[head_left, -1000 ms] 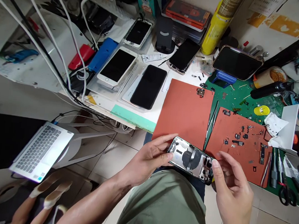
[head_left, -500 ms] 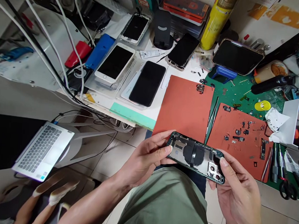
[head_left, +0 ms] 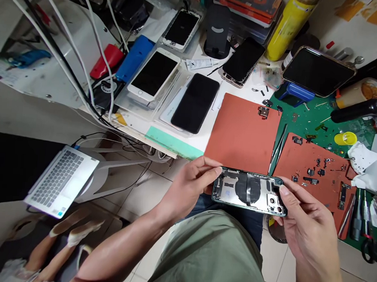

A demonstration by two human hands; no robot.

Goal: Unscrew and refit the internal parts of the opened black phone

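Between my two hands is a phone housing [head_left: 230,192], its inside facing up. It has a dark green rim, a silver inner plate, a round black patch at the middle and a camera opening at its right end. My left hand [head_left: 195,179] pinches the upper left corner between thumb and fingers. At the right end, my right hand [head_left: 308,216] grips with the thumb on the rim and the fingers behind. The housing hangs over my lap, just in front of an orange-red mat [head_left: 243,136].
A second orange-red mat [head_left: 326,187] bears several small phone parts. Tweezers [head_left: 278,148] lie between the mats. Several phones, such as a black one [head_left: 195,103], rest at the left. Scissors [head_left: 372,250] lie at the right edge. A laptop [head_left: 61,180] and another person's legs [head_left: 64,244] are at left.
The housing has tilted so that its inner plate faces me more and looks brighter. My left hand has shifted up to its corner. The view has swung slightly left.
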